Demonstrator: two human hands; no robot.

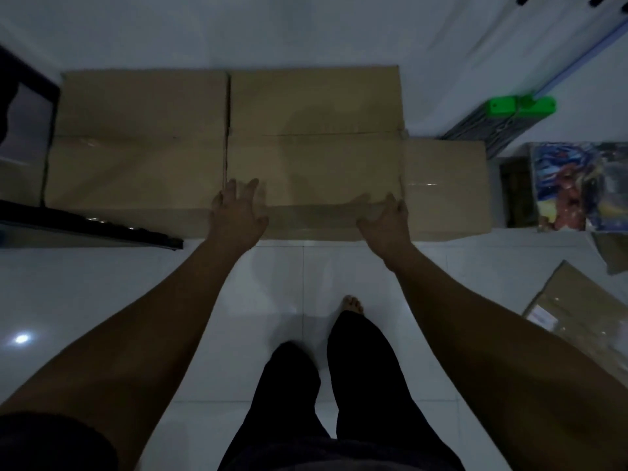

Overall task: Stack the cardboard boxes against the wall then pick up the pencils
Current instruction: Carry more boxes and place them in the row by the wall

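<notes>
Currently, head view only: looking straight down at a white tiled floor [299, 277] in dim light. Three cardboard boxes sit in a row against the white wall [272, 32]. Left box [136, 144] and middle box [312, 144] touch side by side, tops roughly level. Right box [445, 185] is smaller, sits lower, and butts against the middle box's right side.

Left hand [238, 212] is over the near-left corner of the middle box, fingers spread, palm down; looks like it rests on the top edge, but contact is hard to confirm through blur. Right hand [387, 219] is at the near-right corner of the same box, fingers spread and slightly curled, gripping nothing. Both forearms reach forward, bare.

Dark trousers [356, 368] and one bare foot [351, 304] show below, standing on the floor near the boxes.

Dark-framed furniture [88, 226] is at the left, beside the left box. At right: a green plastic item [520, 105] near the wall, a colourful printed pack [574, 185], and a flat cardboard piece [577, 300] lying on the floor, well apart from the row.

Pencils: can't locate any.
</notes>
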